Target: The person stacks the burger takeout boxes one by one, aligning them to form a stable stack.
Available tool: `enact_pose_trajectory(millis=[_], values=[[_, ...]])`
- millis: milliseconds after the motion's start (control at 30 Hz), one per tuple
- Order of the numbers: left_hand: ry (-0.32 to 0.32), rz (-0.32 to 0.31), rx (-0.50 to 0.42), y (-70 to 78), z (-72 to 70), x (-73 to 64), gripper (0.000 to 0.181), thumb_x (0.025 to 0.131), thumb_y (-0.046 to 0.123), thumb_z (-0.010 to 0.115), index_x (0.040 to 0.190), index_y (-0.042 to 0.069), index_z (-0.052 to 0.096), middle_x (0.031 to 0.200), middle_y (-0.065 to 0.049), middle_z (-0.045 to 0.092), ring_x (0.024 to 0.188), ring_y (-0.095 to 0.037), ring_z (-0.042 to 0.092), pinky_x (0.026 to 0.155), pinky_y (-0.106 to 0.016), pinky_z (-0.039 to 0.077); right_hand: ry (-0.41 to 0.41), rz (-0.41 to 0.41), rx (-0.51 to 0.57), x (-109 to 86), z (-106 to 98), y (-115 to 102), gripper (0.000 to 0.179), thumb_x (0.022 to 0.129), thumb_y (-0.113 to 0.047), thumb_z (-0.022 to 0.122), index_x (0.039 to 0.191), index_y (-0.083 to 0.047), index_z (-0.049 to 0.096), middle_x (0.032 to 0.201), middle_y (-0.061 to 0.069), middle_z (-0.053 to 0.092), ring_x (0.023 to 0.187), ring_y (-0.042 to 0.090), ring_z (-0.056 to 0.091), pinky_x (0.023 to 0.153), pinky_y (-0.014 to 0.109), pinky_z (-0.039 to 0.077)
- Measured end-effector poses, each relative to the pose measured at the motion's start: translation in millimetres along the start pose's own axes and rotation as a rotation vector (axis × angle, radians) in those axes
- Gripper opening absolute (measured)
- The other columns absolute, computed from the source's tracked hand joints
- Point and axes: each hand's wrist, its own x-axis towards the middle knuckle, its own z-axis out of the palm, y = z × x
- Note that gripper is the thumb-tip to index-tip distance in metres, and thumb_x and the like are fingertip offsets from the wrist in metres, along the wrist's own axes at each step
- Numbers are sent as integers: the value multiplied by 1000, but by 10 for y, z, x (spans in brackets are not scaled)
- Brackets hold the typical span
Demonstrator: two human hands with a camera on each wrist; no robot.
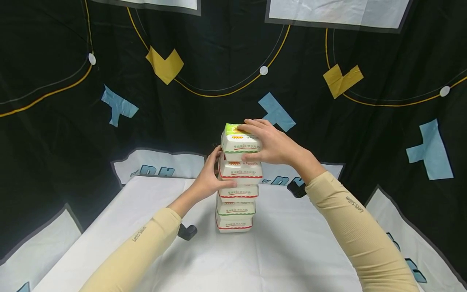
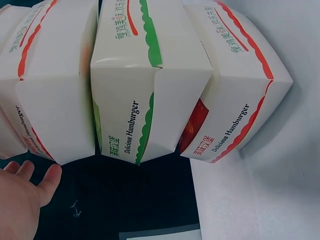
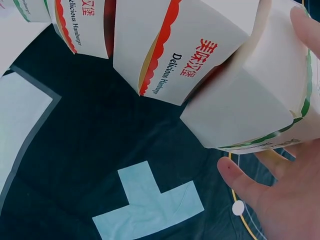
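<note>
Several white hamburger boxes stand one on another in a slightly uneven tower. The top hamburger box (image 1: pixel 240 145) has a lime-green lid and a green wavy stripe. My right hand (image 1: pixel 275 142) grips it, thumb on the front and fingers over the lid. Directly below sits a red-striped box (image 1: pixel 240 173). My left hand (image 1: pixel 208 178) is spread at its left side, thumb along the front; whether it presses cannot be told. The bottom box (image 1: pixel 234 225) rests on the table. In the right wrist view, the top box (image 3: pixel 240 110) sits tilted relative to the one below.
A white cloth covers the table (image 1: pixel 292 247). Behind it hangs a black curtain (image 1: pixel 219 117) with yellow and blue patches. Small black wrist devices (image 1: pixel 187 232) show beside both forearms, which wear beige sleeves (image 1: pixel 350 219).
</note>
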Motion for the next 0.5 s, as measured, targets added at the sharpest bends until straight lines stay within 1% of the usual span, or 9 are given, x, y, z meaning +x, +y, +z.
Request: enact_pose_trajectory(millis=[133,233,333,500], values=[[4,6,11,-37,9,-6,122,76,18,90,161,33,3,159,-5,23,139,-30,39,111,-52,42,6,-5,8,-17,-4,8,85,78,-55,80,152,-31,43,164,1,30,149,26,23,98,46,52],[13,7,23,-34,11,-20,123,75,22,90,160,36,3,160,-4,22,140,-28,36,112,-52,40,11,-12,5,-29,2,12,87,78,-54,81,152,-31,42,164,2,29,150,27,21,101,48,50],[21,-2,32,-37,12,-34,123,75,24,90,160,35,3,161,-3,21,142,-26,33,114,-51,38,14,-11,5,-46,8,18,88,78,-53,82,153,-32,41,165,2,27,151,28,19,104,51,47],[35,-27,60,-54,-2,-62,123,75,30,90,161,30,2,163,-4,18,147,-24,26,118,-53,33,32,4,17,-96,12,38,88,78,-54,82,153,-34,40,167,0,24,152,28,17,107,53,44]])
